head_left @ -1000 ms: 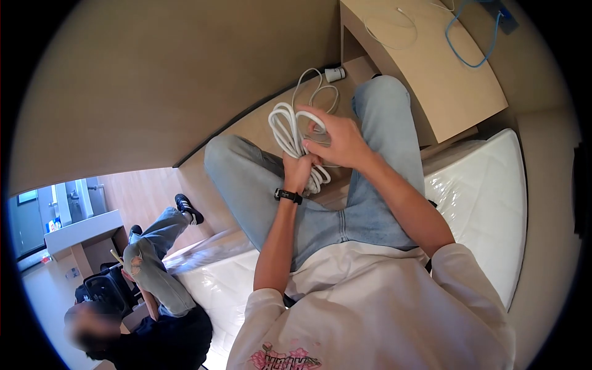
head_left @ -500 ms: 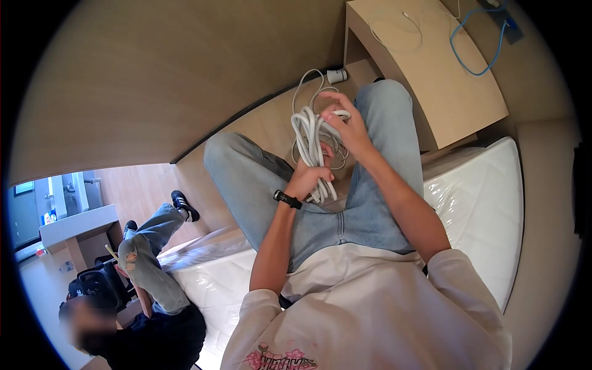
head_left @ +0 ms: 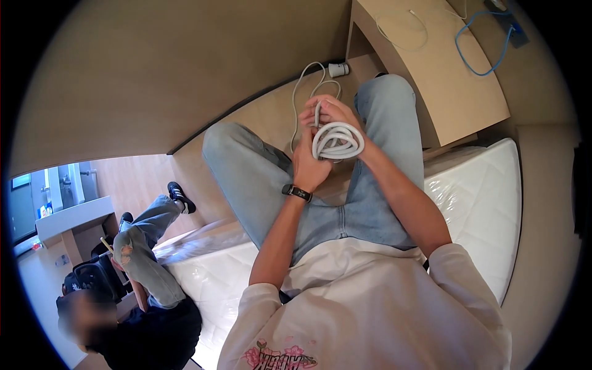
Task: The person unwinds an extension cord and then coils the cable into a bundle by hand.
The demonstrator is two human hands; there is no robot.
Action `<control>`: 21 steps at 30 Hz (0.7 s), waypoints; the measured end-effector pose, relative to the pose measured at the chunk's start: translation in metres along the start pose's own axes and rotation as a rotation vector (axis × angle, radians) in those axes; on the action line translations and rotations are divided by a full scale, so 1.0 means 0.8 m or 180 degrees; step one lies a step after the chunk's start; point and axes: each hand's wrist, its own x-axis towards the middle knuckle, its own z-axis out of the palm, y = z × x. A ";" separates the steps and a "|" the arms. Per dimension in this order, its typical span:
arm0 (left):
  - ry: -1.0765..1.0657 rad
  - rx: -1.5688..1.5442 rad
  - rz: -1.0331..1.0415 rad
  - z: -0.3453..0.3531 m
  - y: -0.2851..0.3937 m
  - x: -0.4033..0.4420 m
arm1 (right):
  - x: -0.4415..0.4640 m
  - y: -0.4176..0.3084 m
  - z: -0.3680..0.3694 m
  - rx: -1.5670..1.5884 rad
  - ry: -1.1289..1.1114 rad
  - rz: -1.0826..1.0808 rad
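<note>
A thick white cable, wound in a bundle of loops, is held between my two hands above my lap. My left hand, with a black band at the wrist, is closed on the bundle from its left side; some of its fingers are hidden behind the loops. My right hand reaches over the far side, its fingers bent around a strand of the same cable. A thinner length runs from the bundle to the floor, close to a white cylindrical piece lying by the wall.
A wooden desk stands at the upper right, with a blue cable over it. I sit on a plastic-wrapped mattress. Another person sits at the lower left. A wooden panel rises ahead on the left.
The bundle has turned, so its loops now face me as a round coil instead of hanging lengthwise. My hands have come closer together.
</note>
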 end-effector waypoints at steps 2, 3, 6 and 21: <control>0.0531 -0.0559 -0.0073 0.003 0.011 0.001 | -0.003 -0.004 0.003 0.0167 0.0076 -0.0307; 0.0527 -0.0561 -0.0090 0.004 0.010 0.002 | -0.008 -0.011 0.007 0.0428 -0.0013 -0.0341; 0.0746 -0.0459 0.0247 0.011 0.003 0.003 | -0.017 -0.011 0.011 0.0430 -0.0005 -0.0411; -0.0201 -0.1733 -0.1093 0.013 0.000 0.009 | -0.016 -0.008 0.022 -0.0216 -0.0151 -0.0727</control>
